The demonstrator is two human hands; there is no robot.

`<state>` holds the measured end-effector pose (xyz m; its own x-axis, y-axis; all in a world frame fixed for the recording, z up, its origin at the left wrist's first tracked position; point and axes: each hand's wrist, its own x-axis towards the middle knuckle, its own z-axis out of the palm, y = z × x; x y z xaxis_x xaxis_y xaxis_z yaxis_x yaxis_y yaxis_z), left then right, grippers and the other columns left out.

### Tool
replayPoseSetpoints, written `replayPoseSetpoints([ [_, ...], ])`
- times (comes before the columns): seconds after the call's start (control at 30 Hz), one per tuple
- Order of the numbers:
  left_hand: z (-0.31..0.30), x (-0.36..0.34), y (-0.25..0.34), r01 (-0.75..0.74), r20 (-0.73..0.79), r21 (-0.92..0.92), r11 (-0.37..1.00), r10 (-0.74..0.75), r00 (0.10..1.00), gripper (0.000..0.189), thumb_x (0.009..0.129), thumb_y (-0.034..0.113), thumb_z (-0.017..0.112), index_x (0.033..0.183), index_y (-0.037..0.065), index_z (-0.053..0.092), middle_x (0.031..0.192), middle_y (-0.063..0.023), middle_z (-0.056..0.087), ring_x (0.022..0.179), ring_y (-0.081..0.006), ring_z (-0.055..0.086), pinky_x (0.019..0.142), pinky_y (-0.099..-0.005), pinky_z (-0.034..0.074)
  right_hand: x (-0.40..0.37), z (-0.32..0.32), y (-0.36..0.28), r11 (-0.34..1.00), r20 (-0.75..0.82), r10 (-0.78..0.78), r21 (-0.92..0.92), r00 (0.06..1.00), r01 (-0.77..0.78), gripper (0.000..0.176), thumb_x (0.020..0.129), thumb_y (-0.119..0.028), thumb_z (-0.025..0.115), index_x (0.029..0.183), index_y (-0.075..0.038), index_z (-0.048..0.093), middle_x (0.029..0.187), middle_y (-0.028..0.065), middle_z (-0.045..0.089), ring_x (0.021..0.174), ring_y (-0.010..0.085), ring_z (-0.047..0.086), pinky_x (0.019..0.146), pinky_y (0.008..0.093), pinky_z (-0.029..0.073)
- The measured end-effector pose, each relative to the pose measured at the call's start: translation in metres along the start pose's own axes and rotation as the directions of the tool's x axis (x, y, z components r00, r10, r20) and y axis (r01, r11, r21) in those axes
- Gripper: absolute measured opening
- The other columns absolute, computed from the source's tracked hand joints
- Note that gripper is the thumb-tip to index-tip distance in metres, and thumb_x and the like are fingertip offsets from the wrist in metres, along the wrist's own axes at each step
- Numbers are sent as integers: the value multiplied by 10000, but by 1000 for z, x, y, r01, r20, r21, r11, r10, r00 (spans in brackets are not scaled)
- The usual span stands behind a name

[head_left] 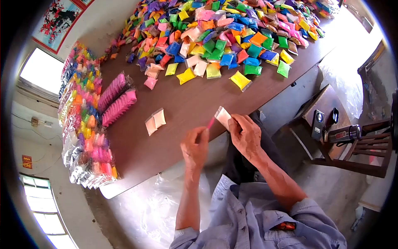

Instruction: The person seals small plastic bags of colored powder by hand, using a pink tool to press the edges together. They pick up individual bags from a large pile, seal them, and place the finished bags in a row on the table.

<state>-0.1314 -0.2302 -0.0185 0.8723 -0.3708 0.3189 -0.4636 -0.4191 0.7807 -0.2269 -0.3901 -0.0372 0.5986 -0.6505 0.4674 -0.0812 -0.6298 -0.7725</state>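
The right hand [247,135] had its fingers clamped on a pale packet [223,118] at its ten o'clock; the left hand [194,145], slightly blurred, pinched a thin pink item [212,123]. Paired packets [156,121] lay at the left's ten o'clock, a colourful pile [219,41] at twelve.

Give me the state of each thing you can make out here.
Left hand: closed on something pink
Pink item: held, too blurred to identify
Right hand: closed on the pale packet
Pale packet: held, tilted
Two peach packets: lying together on the table
Two pink stacks: lying side by side
Coloured packets: heaped loosely
Bagged bundles: lined along the table's left end
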Motion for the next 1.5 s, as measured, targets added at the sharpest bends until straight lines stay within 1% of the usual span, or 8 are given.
replayPoseSetpoints([
  [0.17,23,-3,18,-109,105,-91,990,119,987,90,962,95,777,1015,22,775,862,-127,746,718,-211,695,671,-339,556,-5,2,4,981,12,147,124,989,-148,173,958,-125,778,1100,-42,724,980,171,780,835,331,776,755,377,605],
  [0.3,31,5,12,-158,89,81,984,151,984,76,956,116,765,1008,60,765,919,-174,750,794,-375,749,685,-448,583,-2,-1,7,956,95,248,136,964,-259,144,966,-130,762,1070,-41,716,925,174,786,819,308,791,744,369,608],
  [0.47,28,25,-4,-178,97,217,960,160,982,73,957,141,747,994,80,760,917,-162,748,813,-404,730,702,-472,572,-5,1,12,946,106,278,141,955,-291,135,967,-140,756,1044,-38,711,882,168,786,798,297,795,731,362,610],
  [0.8,35,22,29,-258,217,183,949,217,952,82,937,87,753,993,28,754,901,-161,741,775,-352,731,686,-406,564,-10,0,28,934,121,237,245,964,-260,175,967,-175,773,1055,-28,739,891,157,781,765,254,786,710,323,605],
  [1.27,34,22,38,-186,281,184,965,130,951,87,956,137,714,967,62,757,920,-162,755,827,-389,731,746,-463,570,-10,-3,31,919,115,239,293,964,-263,163,964,-155,769,1067,-33,735,892,143,777,733,243,780,682,315,603],
  [1.37,36,23,28,-73,274,103,992,43,961,93,967,145,717,947,60,748,861,-156,744,775,-365,729,716,-470,561,-11,-4,35,930,113,204,289,972,-228,165,949,-115,771,1088,-34,735,886,140,773,746,254,781,674,317,601],
  [1.43,30,34,16,-216,223,340,915,145,964,96,968,138,725,937,50,743,838,-155,735,746,-344,723,689,-458,554,-11,0,40,947,27,33,319,999,-40,187,957,-13,737,1144,-15,729,854,127,751,670,151,708,626,278,557],
  [1.5,25,38,11,-176,228,258,950,117,967,80,967,121,728,934,49,741,839,-156,735,747,-339,724,667,-439,551,-10,0,40,953,-6,-15,302,1000,16,208,941,15,729,1146,-16,734,849,127,744,663,163,704,618,281,550],
])
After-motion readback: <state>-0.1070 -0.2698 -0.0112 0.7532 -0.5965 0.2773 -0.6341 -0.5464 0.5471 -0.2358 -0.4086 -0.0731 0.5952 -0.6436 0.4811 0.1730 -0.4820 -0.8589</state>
